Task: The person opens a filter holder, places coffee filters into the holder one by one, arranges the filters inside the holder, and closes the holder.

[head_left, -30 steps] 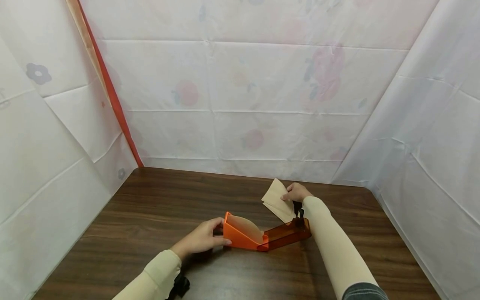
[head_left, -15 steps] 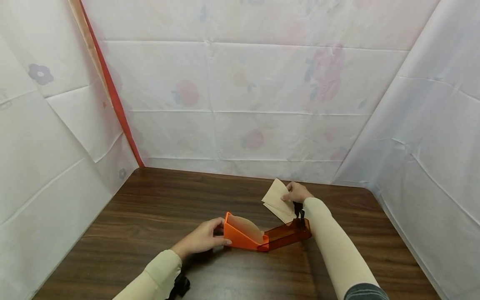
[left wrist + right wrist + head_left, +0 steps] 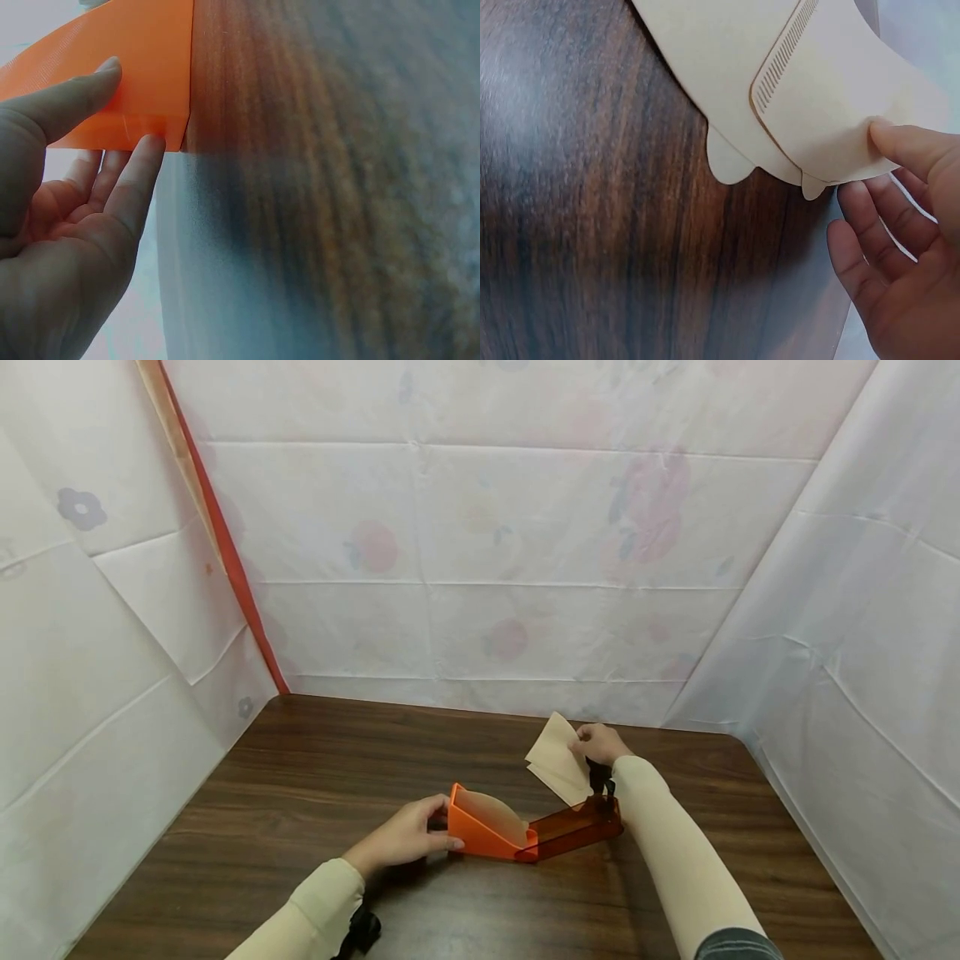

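At the left end of an orange coffee filter holder [image 3: 486, 837], my left hand [image 3: 405, 837] grips it with the thumb on the near side and the fingers at its end wall. A tan paper filter [image 3: 491, 812] stands inside the holder, and its see-through brown lid [image 3: 573, 832] is swung out to the right. Behind the lid, coffee filters [image 3: 553, 760] lie fanned on the table. My right hand [image 3: 602, 745] pinches the top coffee filter [image 3: 840, 105] at its rounded edge, thumb above and fingers below. Crimped seam marks show on that filter in the right wrist view.
The dark wood table [image 3: 337, 752] has its back edge close behind the coffee filters. White patterned sheets [image 3: 465, 568] hang at the back and both sides. My right forearm [image 3: 682, 860] passes just beside the lid's outer end.
My right hand has moved slightly right and up, and the top coffee filter has shifted up with it. The left hand and the holder look unchanged.
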`<state>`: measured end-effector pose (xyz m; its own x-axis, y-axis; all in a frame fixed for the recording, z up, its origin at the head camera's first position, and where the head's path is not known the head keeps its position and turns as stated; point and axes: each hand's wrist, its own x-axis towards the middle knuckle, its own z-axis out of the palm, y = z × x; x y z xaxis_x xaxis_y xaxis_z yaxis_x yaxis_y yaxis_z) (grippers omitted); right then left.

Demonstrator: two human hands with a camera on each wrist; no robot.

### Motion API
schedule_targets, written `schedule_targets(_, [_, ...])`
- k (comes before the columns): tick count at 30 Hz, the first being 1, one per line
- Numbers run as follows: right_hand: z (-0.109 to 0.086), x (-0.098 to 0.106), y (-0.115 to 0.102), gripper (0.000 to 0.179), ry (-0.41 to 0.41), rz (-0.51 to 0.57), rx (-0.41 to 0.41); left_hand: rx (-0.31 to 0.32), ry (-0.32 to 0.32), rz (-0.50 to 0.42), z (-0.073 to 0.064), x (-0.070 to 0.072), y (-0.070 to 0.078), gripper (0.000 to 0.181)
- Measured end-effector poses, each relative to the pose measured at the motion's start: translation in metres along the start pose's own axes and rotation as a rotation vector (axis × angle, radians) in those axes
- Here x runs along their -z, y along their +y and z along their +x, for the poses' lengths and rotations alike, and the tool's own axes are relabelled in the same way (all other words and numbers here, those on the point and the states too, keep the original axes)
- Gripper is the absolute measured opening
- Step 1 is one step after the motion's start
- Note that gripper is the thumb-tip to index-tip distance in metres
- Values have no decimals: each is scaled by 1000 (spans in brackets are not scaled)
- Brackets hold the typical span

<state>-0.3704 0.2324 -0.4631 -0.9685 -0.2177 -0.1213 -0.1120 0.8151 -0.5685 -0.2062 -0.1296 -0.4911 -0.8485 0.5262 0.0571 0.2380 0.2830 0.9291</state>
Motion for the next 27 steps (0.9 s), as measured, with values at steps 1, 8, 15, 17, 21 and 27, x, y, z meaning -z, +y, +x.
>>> schedule_targets(1, [0, 1, 1, 20, 4, -3, 5, 3, -2, 2, 0, 0, 0, 32])
schedule_targets(8, [0, 4, 5, 28, 16, -22, 51, 17, -7, 16, 0, 1, 2, 32])
schedule_targets(15, [0, 6, 9, 36, 8, -29, 46, 17, 1, 20, 0, 1, 3, 32])
schedule_targets(17, [0, 7, 11, 35, 13, -34, 55, 17, 4, 21, 0, 1, 2, 32])
schedule_targets(21, [2, 8, 15, 34, 44, -32, 87, 16, 5, 21, 0, 1, 2, 32])
schedule_targets(27, [2, 14, 17, 24, 76, 52, 140, 9, 1, 5, -1, 1, 3, 31])
